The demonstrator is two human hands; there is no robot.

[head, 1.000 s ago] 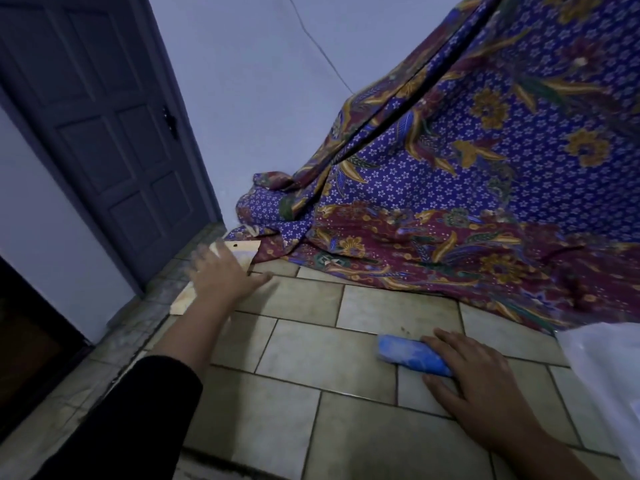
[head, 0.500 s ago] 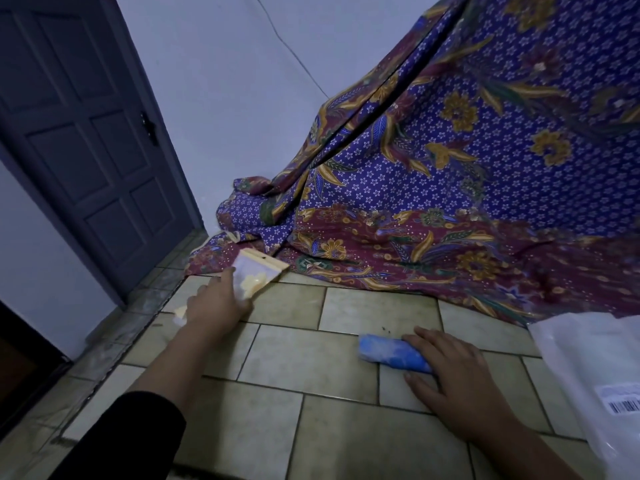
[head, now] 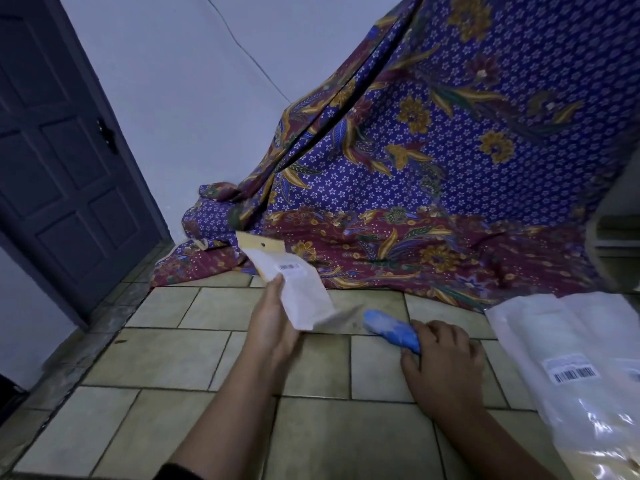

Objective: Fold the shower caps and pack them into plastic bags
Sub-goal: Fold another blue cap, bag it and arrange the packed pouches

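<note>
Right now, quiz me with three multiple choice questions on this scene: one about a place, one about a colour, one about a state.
1. Where does the pile of clear plastic bags with barcode labels lie?
A) against the door
B) hung on the wall
C) on the tiled floor, right of the right hand

2. What colour is the rolled shower cap that the right hand grips?
A) red
B) blue
C) green

3. What is the left hand doing?
A) holding a small clear plastic bag with a cream header
B) resting flat, empty
C) gripping the door handle

Answers:
1 C, the pile sits past the right hand at the frame's right edge.
2 B, the roll is plainly blue.
3 A, its fingers pinch the bag's edge.
</note>
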